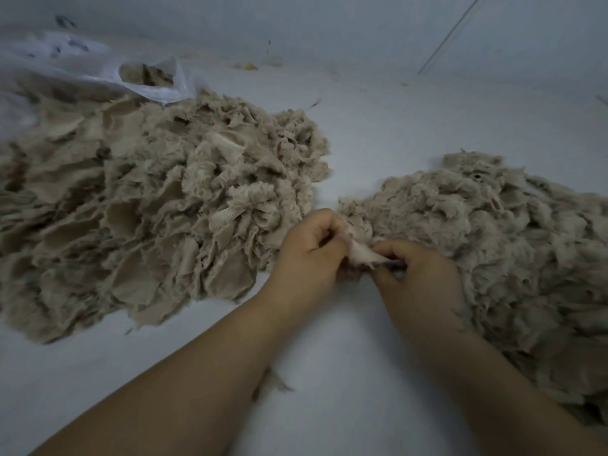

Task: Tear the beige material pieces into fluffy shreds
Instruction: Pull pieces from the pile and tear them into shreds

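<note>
From the head view we see a white plastic bag (98, 65) at ten o'clock, its mouth showing more beige scraps (146, 75). We work on a pale grey surface (329, 373) running back to a light wall (329, 21). Our left hand (307, 255) and right hand (419, 274) both pinch one beige piece (360, 250) between them at centre, its edges frayed. A large pile of flat pieces (148, 205) lies at nine o'clock; a fluffier shredded heap (510, 245) at three o'clock touches our right hand
</note>
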The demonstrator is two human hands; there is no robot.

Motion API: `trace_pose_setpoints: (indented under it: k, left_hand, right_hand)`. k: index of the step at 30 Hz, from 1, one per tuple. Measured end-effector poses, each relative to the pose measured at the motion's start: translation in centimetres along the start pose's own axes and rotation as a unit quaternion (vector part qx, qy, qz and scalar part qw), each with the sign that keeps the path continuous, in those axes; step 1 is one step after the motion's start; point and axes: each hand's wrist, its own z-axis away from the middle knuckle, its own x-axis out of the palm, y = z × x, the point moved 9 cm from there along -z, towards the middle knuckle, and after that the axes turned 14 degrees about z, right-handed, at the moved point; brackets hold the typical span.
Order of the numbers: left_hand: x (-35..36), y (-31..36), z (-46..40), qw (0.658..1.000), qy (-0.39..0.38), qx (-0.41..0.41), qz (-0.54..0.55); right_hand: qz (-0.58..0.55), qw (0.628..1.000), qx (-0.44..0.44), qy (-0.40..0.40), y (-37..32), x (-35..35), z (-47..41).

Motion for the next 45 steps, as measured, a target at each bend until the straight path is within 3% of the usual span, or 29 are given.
trace_pose_setpoints:
  k: [3, 12, 16, 21, 28, 33, 38, 42, 45]
  left_hand:
    - [-0.3, -0.2, -0.1, 0.998, 0.011, -0.01, 0.055]
    - [1.0, -1.4, -0.3, 0.997, -0.06, -0.052, 0.002]
    - [1.2, -1.3, -0.2, 0.995, -0.074, -0.063, 0.027]
    - [0.7, -1.3, -0.2, 0.995, -0.04, -0.059, 0.066]
    - [-1.0, -1.5, -0.5, 0.99, 0.028, -0.062, 0.123]
    - [-1.0, -1.5, -0.5, 0.991, 0.004, -0.076, 0.113]
    - [0.0, -1.5, -0.1, 0.992, -0.043, -0.093, 0.069]
    - [0.3, -1.4, -0.1, 0.993, -0.051, -0.094, 0.058]
    - [0.0, -1.4, -0.1, 0.995, -0.028, -0.084, 0.05]
  right_hand:
    - [0.033, 0.999, -0.006, 0.0, 0.2, -0.1, -0.3]
    - [-0.022, 0.997, -0.079, 0.013, -2.1, -0.9, 0.0]
    - [-0.098, 0.995, -0.024, -0.007, -1.3, -0.6, 0.2]
    - [-0.162, 0.985, -0.017, -0.059, -1.6, 0.3, 0.2]
    - [-0.148, 0.986, 0.079, -0.012, 0.8, -0.5, -0.3]
    - [-0.045, 0.998, 0.039, 0.028, 0.6, -1.7, -0.5]
    - [-0.169, 0.982, 0.034, 0.073, -0.5, -2.5, 0.2]
    - [-0.163, 0.987, -0.013, 0.006, -1.7, -1.1, 0.2]
    - [-0.203, 0.979, 0.013, -0.023, -1.2, -0.4, 0.0]
